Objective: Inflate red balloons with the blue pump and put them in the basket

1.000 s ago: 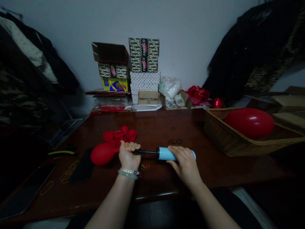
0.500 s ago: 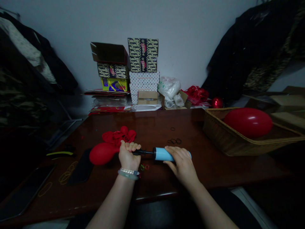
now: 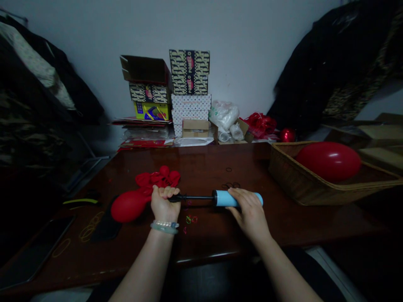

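Note:
My left hand (image 3: 165,204) is wrapped round the black nozzle end of a hand pump and the neck of a partly inflated red balloon (image 3: 128,206), which sticks out to the left. The pump's blue barrel (image 3: 223,198) lies in the grip of my right hand (image 3: 250,212). Between my hands the thin black rod (image 3: 199,197) shows at length. Behind my left hand is a heap of limp red balloons (image 3: 157,178). Small coloured bands (image 3: 191,219) lie on the table just below the rod.
A wicker basket (image 3: 292,184) holding a big red balloon (image 3: 329,161) stands at the right. Black bands (image 3: 231,185) lie beyond the pump. Yellow bands (image 3: 91,227) and dark flat devices are at left; stacked boxes (image 3: 190,84) stand against the wall.
My hands have moved apart, the left one leftward with the balloon, the right one rightward with the barrel. More of the black rod shows between them.

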Motion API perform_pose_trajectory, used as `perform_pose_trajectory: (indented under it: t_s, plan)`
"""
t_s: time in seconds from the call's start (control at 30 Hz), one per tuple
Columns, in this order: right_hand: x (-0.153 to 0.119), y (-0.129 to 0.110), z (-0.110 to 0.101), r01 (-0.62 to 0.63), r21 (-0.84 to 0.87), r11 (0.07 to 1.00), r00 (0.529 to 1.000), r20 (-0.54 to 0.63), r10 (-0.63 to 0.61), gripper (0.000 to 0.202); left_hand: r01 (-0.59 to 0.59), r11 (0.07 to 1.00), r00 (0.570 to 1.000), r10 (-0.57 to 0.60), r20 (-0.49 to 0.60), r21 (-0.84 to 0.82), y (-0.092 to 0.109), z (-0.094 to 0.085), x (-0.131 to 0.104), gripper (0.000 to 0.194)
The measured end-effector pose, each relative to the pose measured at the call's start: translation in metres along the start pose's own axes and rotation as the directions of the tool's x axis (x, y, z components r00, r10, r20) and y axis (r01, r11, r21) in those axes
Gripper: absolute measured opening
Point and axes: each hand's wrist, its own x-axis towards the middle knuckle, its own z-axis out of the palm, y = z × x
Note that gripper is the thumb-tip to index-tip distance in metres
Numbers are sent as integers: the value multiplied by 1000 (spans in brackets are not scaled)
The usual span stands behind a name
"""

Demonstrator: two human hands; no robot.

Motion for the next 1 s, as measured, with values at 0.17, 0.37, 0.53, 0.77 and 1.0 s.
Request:
perform_pose_trajectory:
  t_s: [0.17, 0.37, 0.53, 0.77, 1.0]
  plan:
    - [2, -4, 0, 6, 19, 1000, 1000, -28, -6, 40, 13, 1000, 998, -14, 55, 4, -8, 0, -6, 46]
    - [-4, -24, 11, 0, 59, 998, 1000, 12, -1, 41, 75, 996, 991, -80, 105, 49, -31, -4, -15, 47]
    - [-9, -37, 18, -76, 66, 995, 997, 41, 73, 42, 149, 985, 985, -156, 71, 89, -43, -2, -17, 47]
    - [-2, -26, 14, -135, 68, 988, 986, 108, 127, 43, 170, 966, 979, -188, 82, 195, -45, 19, -1, 48]
    - [-3, -8, -5, -193, 63, 979, 946, 276, 169, 47, 274, 937, 960, -281, -1, 219, -29, 20, 41, 45]
